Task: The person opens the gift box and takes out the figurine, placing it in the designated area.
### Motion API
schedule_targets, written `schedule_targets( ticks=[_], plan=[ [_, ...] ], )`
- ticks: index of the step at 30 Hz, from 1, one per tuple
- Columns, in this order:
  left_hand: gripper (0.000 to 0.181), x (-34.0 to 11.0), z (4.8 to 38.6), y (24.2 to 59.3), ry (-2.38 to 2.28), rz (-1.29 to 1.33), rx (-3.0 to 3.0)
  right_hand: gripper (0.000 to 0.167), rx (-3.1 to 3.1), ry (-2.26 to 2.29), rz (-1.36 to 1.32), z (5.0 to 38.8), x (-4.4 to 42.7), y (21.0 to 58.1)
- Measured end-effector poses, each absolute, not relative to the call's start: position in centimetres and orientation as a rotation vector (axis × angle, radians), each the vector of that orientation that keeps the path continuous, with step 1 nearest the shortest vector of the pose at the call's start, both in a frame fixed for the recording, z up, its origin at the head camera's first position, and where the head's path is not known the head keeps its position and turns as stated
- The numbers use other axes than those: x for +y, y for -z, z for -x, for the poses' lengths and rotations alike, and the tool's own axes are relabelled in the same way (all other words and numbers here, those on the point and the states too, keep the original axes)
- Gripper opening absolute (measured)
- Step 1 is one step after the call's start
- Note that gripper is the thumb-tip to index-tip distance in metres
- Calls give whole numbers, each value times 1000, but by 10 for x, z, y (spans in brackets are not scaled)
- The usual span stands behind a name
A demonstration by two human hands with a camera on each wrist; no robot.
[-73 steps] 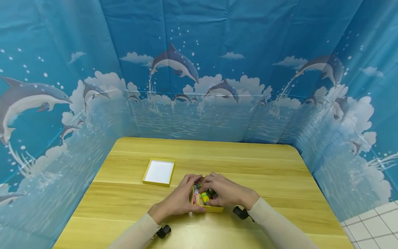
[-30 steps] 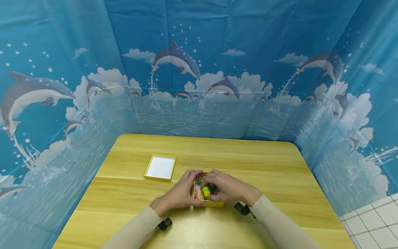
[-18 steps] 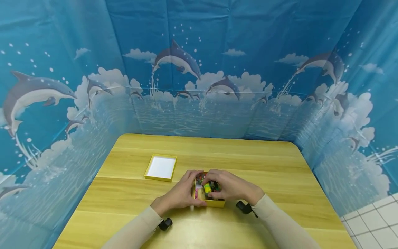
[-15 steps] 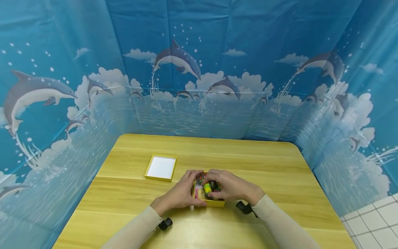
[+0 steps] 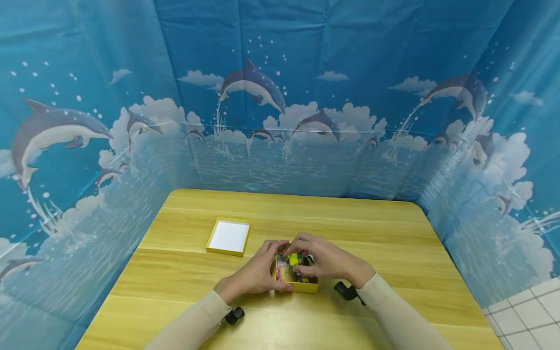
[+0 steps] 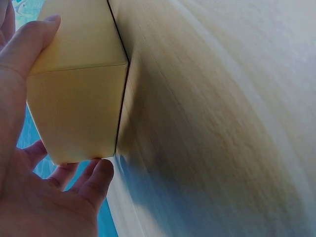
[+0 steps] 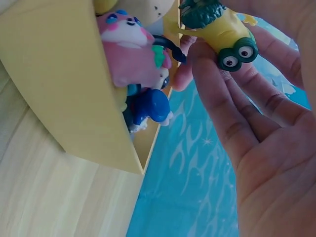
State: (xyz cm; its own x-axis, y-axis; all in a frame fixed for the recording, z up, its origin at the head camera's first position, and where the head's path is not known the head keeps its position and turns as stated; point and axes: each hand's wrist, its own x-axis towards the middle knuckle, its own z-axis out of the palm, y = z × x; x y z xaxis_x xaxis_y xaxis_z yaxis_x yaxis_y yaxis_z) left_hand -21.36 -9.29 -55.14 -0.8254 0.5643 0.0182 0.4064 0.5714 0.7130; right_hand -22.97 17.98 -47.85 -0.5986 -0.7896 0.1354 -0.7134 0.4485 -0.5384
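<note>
My left hand [image 5: 253, 272] grips a small yellow box [image 5: 305, 288], thumb on the front wall and fingers around its far side. In the left wrist view the box [image 6: 79, 113] stands on the table, its inside hidden. Over the box, my right hand [image 5: 328, 257] holds a yellow minion figurine [image 5: 293, 259]. Close up in the right wrist view, that minion figurine [image 7: 222, 37] has green-rimmed goggle eyes and dark green on its body. Beneath it lie several toy figurines, among them a pink animal figurine [image 7: 126, 57] and a blue piece [image 7: 153, 106].
A shallow yellow lid [image 5: 227, 236] with a white inside lies left of the box. The wood-grain table [image 5: 350, 218] is backed by a blue dolphin curtain [image 5: 280, 87]. White tiles [image 5: 525, 311] show at the lower right.
My right hand has shifted slightly right with the minion figurine, which now shows more clearly above the others. My left hand keeps its grip on the box. The head view has tilted slightly.
</note>
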Motion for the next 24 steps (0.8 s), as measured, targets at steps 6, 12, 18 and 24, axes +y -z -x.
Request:
schedule_targets(
  ticks=[6, 12, 18, 24],
  plan=[
    [126, -92, 214, 553, -1094, -803, 2599, 36, 2545, 891, 1354, 232, 183, 479],
    [127, -92, 215, 555, -1100, -803, 2598, 35, 2558, 910, 1359, 234, 187, 481],
    [127, -92, 215, 557, -1099, -803, 2602, 35, 2562, 923, 1317, 236, 191, 480],
    [127, -92, 215, 558, -1102, -795, 2606, 33, 2603, 898, 1249, 238, 195, 477]
  ],
)
